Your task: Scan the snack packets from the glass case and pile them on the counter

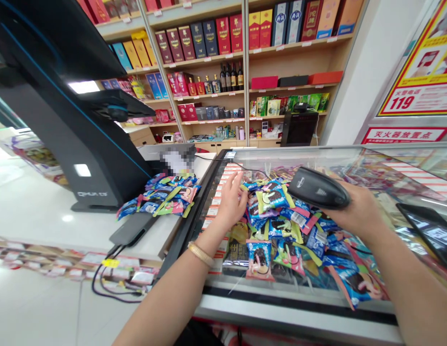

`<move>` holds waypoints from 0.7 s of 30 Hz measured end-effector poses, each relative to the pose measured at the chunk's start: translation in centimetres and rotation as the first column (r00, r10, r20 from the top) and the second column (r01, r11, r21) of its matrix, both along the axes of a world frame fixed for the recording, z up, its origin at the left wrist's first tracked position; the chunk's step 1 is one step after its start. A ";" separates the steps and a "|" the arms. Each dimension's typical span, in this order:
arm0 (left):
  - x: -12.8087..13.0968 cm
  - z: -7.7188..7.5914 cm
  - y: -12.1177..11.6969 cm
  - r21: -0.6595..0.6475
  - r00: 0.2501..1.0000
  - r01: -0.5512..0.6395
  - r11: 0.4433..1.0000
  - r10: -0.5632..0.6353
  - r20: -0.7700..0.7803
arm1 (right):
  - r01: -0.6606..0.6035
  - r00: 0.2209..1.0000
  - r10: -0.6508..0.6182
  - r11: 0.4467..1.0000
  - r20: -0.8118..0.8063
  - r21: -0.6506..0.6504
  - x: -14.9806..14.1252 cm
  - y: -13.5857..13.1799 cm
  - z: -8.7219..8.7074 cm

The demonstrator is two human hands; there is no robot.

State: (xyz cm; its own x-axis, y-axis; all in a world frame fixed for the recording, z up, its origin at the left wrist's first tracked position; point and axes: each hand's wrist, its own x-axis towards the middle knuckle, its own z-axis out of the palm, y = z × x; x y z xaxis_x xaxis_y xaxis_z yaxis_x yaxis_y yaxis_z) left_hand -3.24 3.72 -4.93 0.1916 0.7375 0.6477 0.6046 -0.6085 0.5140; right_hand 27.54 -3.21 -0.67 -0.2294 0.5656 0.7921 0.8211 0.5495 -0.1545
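Observation:
My right hand point(358, 206) grips a black handheld barcode scanner point(319, 188), its head pointing left over a heap of small snack packets. My left hand point(231, 199) is at the left edge of that heap, fingers loosely bent and apart, beside a snack packet point(272, 199) with a blue front and green ends. I cannot see it grasping anything. More blue, pink and green packets point(258, 259) spread over the glass counter point(216, 283) between my forearms. A second pile of the same packets point(169, 194) lies on the white counter to the left.
A black checkout terminal point(97, 158) stands on the white counter point(75, 230), with a dark flat device point(133, 229) and its cables in front. A phone-like device point(430, 230) lies at the right. Shelves point(209, 60) of boxes and bottles line the back.

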 end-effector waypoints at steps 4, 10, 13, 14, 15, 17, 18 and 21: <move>-2.4 2.6 -0.5 0.060 0.959 -0.282 0.957 0.283 0.000 | 0.000 0.999 -0.003 0.997 -0.037 -0.080 0.1 -0.1 0.1; -8.0 5.8 -1.3 -0.080 0.594 -0.805 0.588 0.796 -0.118 | -0.029 0.999 0.027 0.998 -0.036 -0.056 0.1 0.0 -0.1; -10.3 5.9 -1.2 -0.206 0.486 -0.870 0.447 0.846 -0.220 | -0.008 0.999 0.006 0.998 -0.037 -0.056 0.1 0.0 -0.2; -10.8 5.8 -1.1 -0.244 0.477 -0.873 0.422 0.841 -0.255 | -0.006 0.999 0.004 0.999 -0.037 -0.047 0.1 0.0 -0.2; -11.2 5.6 -1.0 -0.270 0.479 -0.872 0.410 0.829 -0.288 | -0.008 0.999 0.006 0.999 -0.038 -0.038 0.1 0.0 -0.2; -11.8 5.3 -0.7 -0.284 0.496 -0.864 0.416 0.800 -0.338 | -0.016 0.999 0.015 0.999 -0.035 -0.034 0.0 0.0 -0.2; -12.0 5.1 -0.6 -0.277 0.503 -0.862 0.425 0.789 -0.352 | -0.017 0.999 0.016 0.999 -0.031 -0.040 -0.1 0.0 -0.2; -12.2 4.9 -0.4 -0.247 0.519 -0.854 0.458 0.787 -0.334 | -0.024 0.999 0.023 0.998 -0.025 -0.057 -0.2 0.0 -0.2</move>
